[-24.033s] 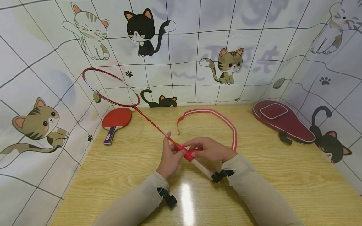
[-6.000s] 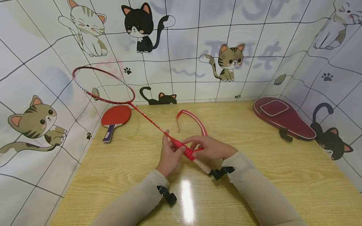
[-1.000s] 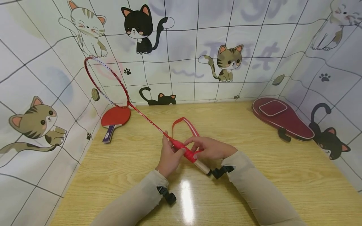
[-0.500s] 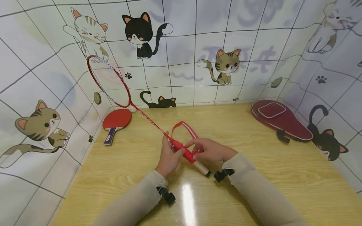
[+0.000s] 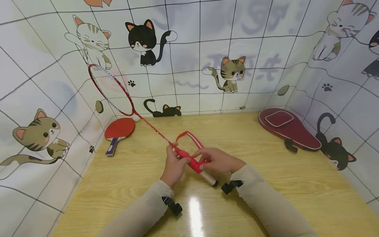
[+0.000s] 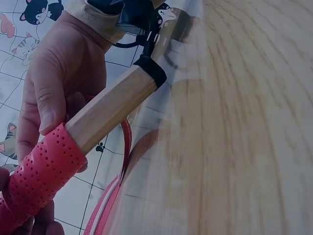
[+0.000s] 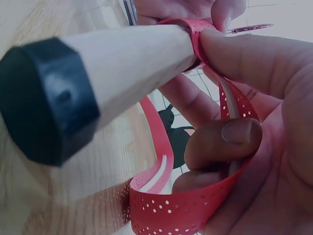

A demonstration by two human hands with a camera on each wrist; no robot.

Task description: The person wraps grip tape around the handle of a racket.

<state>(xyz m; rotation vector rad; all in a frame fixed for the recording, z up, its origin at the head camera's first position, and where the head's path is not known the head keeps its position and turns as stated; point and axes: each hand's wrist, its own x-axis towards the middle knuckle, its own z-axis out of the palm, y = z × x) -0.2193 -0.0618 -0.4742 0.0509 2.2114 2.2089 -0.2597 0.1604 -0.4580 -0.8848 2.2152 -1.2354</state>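
Observation:
My left hand (image 5: 173,166) holds a red badminton racket (image 5: 151,127) at the top of its handle, the head tilted up to the far left. Red perforated grip tape (image 6: 46,169) is wound in overlapping turns round the upper handle. Below it the wood (image 5: 208,178) is bare down to the black butt cap (image 7: 54,100). The right hand (image 5: 220,160) pinches the tape at the lowest turn, thumb pressed against the edge. In the right wrist view the strip runs through its curled fingers. A loose tail with a white backing stripe (image 5: 193,140) loops behind that hand.
A red table tennis bat (image 5: 119,129) lies at the back left of the wooden table (image 5: 133,197), with a white ball (image 5: 136,118) beside it. A maroon bat case (image 5: 288,128) with a black strap sits at the back right. Cat-printed walls stand close behind and on both sides.
Since the oldest frame, the tape covers more of the handle and its loose tail has shortened. The racket has rolled, turning its head. Over the last second both hands keep nearly the same hold.

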